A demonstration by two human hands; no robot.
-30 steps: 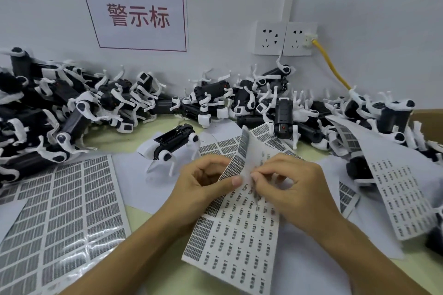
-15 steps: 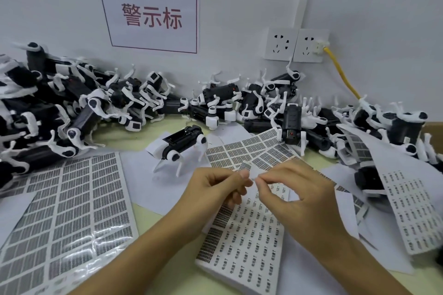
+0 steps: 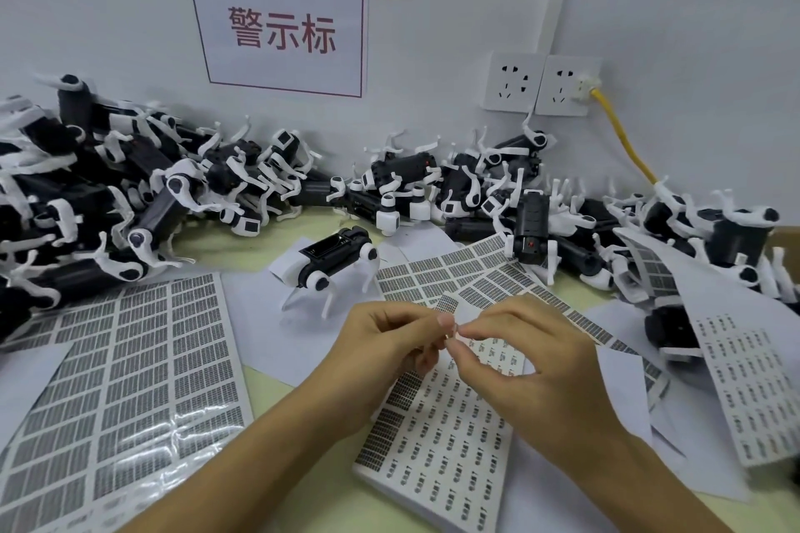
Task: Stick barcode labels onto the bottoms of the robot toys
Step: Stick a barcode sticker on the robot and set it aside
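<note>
A barcode sheet (image 3: 117, 376) lies at left; 1 robot toy (image 3: 335, 257) stands mid-table; the left hand (image 3: 385, 353) and right hand (image 3: 526, 364) pinch a small label (image 3: 451, 328) together above the label sheet (image 3: 441, 446)

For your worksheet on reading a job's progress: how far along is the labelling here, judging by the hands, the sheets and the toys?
Done: cannot tell; no toy's bottom shows a label. In hand: the left hand and right hand pinch something small, probably a label, though it is too small to tell, above the label sheet. Left: the standing robot toy is untouched, and the pile of toys along the wall waits.
</note>
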